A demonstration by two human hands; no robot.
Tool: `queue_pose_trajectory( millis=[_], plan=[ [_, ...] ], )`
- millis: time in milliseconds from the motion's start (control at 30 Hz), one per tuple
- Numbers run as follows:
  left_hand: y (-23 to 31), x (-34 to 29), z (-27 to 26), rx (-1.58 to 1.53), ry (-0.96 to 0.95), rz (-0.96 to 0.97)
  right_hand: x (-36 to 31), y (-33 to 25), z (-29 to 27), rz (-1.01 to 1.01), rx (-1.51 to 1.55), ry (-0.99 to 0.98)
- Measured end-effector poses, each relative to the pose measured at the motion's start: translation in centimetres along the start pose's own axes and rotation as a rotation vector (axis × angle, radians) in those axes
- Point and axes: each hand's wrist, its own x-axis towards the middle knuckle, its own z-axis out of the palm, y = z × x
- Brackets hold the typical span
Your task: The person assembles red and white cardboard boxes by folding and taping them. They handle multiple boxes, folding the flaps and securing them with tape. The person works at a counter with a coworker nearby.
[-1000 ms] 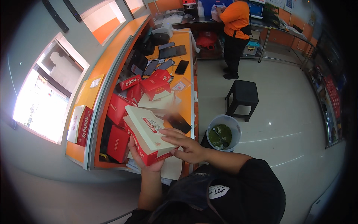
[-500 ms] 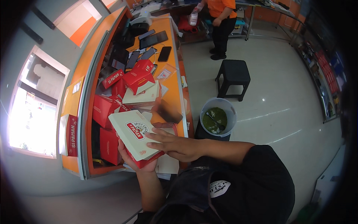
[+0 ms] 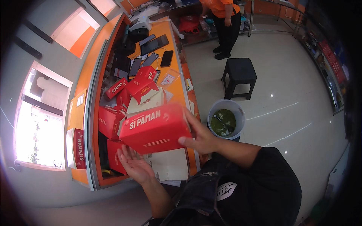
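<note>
Holding a red box [image 3: 156, 132] in the middle of the frame, the right hand [image 3: 200, 132] has its fingers closed around the box's right end, thumb against the near side. The left hand [image 3: 139, 167] sits below and left of the box, palm up, fingers spread and slightly curled, gripping nothing; whether a fingertip touches the box I cannot tell.

The held box looks fully formed, though its far side is hidden. Several other red boxes [image 3: 109, 121] are made up and heaped left of centre, so a good part of the work seems done. A pale card [image 3: 171, 164] lies flat at lower centre, apparently not yet folded; how many more remain cannot be seen.

On the left, the heap and a raised ledge [image 3: 71, 175] hem in movement. The orange surface [image 3: 178, 67] ends in a long edge running down the centre, with phones [image 3: 167, 58] near it at upper centre. Right of that edge spreads pale floor [image 3: 271, 75], giving more room, but a bucket [image 3: 240, 116] stands just beyond the right forearm, and a dark stool [image 3: 239, 71] above it.
</note>
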Motion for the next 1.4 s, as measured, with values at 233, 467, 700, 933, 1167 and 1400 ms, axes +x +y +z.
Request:
queue_pose_trajectory(
  millis=[233, 467, 700, 933, 1167, 1400],
  plan=[
    [-0.1, 0.2, -0.5, 0.269, -0.686, 0.137, -1.5, 1.7, -2.9, 0.301, 0.394, 0.061],
    [-0.8, -1.4, 1.0, 0.423, -0.638, 0.192, -2.4, 2.4, -4.3, 0.391, 0.512, 0.128],
    [-1.9, -1.5, 0.0, 0.245, -0.687, 0.051, -3.2, 2.7, -5.8, 0.483, 0.676, 0.155],
    [-3.2, -1.0, -0.7, -0.341, -0.677, -0.152, -2.9, 3.3, -5.1, 0.532, 0.895, 0.187],
    [-1.0, -0.6, 0.4, -0.196, -0.873, 0.041, -2.9, 3.4, -5.4, 0.476, 0.736, 0.139],
    [-2.3, -1.5, 0.1, 0.107, -0.447, -0.021, -3.2, 2.4, -4.6, 0.406, 0.519, 0.125]
  ],
)
